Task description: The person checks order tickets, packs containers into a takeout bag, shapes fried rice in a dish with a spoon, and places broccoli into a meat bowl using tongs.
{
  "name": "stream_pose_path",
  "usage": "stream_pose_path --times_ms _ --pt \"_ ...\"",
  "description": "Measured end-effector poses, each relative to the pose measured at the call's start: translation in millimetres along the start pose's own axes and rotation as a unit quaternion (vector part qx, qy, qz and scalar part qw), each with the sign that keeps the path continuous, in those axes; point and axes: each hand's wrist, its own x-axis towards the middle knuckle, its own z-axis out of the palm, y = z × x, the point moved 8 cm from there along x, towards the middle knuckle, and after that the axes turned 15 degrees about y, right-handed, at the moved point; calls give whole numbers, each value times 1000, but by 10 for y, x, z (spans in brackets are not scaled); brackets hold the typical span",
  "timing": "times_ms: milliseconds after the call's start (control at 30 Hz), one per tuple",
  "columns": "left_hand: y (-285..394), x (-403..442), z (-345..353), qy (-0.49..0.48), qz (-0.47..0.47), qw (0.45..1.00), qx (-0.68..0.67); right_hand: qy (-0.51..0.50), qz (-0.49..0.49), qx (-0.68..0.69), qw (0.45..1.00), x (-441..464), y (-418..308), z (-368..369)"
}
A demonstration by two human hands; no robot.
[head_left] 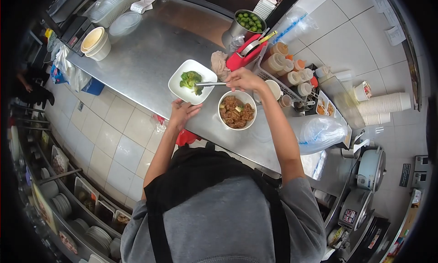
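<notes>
A white squarish bowl (177,83) with broccoli (190,80) in it stands on the steel counter. My right hand (245,80) is closed around metal tongs (211,84), whose tips reach the broccoli. Against the bowl's near rim, my left hand (183,112) has its fingers stretched out and apart; whether it presses on the bowl I cannot tell. Just below my right hand sits a round white bowl (221,118) filled with brown sauced pieces of food (236,112) and a few pale green bits.
Sauce bottles (276,63) crowd a grey basket at the right, beside a red tape dispenser (244,57) and a crumpled cloth (220,63). A metal pot of green limes (249,22) stands behind. White tubs (96,44) are at the far left. Stacked paper cups (384,104) lie right.
</notes>
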Motion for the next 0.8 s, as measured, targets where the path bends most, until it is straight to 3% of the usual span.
stream_pose_path --times_ms 167,233,333,533,700,800 --pt "-6 -2 -2 4 9 1000 -12 50 -6 -146 988 265 291 -40" --pt "19 -28 4 10 6 1000 -5 72 -61 -243 965 195 98 -126" --pt "31 -27 2 16 11 1000 6 178 -52 -369 911 -96 -348 -260" --pt "-3 -25 -16 13 26 999 32 175 -40 -400 899 -127 -408 -30" --pt "-44 -239 -108 8 6 996 83 215 -64 -390 893 -778 -780 -649" --pt "-118 -390 42 -88 -2 986 139 182 -31 -446 876 -1263 -1026 -906"
